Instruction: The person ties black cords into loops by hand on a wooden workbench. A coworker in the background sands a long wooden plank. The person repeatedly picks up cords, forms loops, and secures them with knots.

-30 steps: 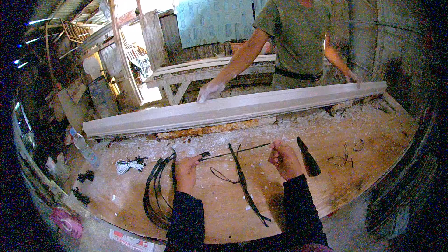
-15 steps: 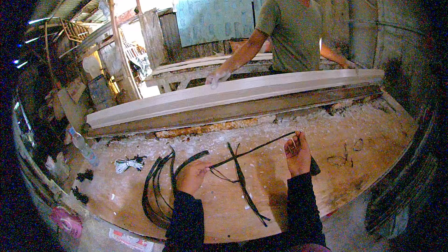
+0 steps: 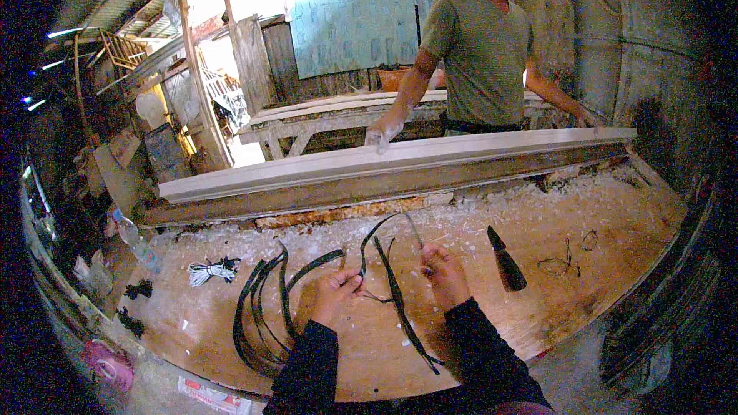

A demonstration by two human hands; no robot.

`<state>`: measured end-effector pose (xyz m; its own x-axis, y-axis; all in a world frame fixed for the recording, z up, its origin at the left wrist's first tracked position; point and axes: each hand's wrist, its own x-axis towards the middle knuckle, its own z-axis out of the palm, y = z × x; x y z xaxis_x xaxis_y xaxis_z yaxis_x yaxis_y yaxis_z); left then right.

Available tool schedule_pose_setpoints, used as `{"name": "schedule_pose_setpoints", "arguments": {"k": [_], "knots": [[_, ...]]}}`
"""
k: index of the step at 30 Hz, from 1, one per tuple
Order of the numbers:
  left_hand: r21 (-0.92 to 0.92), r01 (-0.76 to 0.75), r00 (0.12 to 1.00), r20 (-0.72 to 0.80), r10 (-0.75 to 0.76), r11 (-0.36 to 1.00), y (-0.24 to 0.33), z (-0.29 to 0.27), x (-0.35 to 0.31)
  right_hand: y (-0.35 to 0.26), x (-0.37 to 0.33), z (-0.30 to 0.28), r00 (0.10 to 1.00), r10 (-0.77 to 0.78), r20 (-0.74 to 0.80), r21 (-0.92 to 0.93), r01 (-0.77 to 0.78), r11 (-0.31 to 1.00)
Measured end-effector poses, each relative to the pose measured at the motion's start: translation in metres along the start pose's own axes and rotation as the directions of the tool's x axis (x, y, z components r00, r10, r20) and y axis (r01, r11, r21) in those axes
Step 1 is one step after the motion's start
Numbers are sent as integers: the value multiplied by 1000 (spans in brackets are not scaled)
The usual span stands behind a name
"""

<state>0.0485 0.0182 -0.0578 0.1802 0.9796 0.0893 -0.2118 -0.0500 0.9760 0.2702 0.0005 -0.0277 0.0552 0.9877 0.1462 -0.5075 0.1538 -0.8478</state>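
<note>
A thin dark strip arches up from the wooden tabletop between my two hands. My left hand is closed on one end of it, and my right hand pinches the other. Beside my left hand lie several long curved black strips. Between my forearms, a couple of narrow dark strips lie lengthwise, near a thin loop. To the right of my right hand rests a dark, pointed, blade-shaped piece, wider at its near end.
Across the table's far side, a co-worker's hand rests on a long pale plank. A plastic bottle, a white cord bundle and dark tangles lie left. Thin wire-like loops lie right.
My right hand has moved left and down toward my left hand, so the taut strip now bows upward. The pointed piece has come into view. The co-worker's plank and hand have shifted.
</note>
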Motion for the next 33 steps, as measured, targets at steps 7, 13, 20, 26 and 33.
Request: {"name": "schedule_pose_setpoints", "arguments": {"k": [7,13,20,26,33], "knots": [[-138,87,996,-17,-90,987,9,17,-12,6,-20,30,969,187,162,-126,-167,978],[-140,91,996,-6,-92,986,11,26,-14,7,-26,42,945,274,179,0,-279,960],[-136,103,994,54,-97,985,11,29,-15,9,-29,44,914,389,118,12,-393,919],[-79,40,998,60,-35,996,5,30,-13,9,-29,45,943,312,115,-50,-308,950],[-59,50,998,32,-48,997,-4,27,-11,10,-27,42,941,292,170,-161,-266,950]]}}
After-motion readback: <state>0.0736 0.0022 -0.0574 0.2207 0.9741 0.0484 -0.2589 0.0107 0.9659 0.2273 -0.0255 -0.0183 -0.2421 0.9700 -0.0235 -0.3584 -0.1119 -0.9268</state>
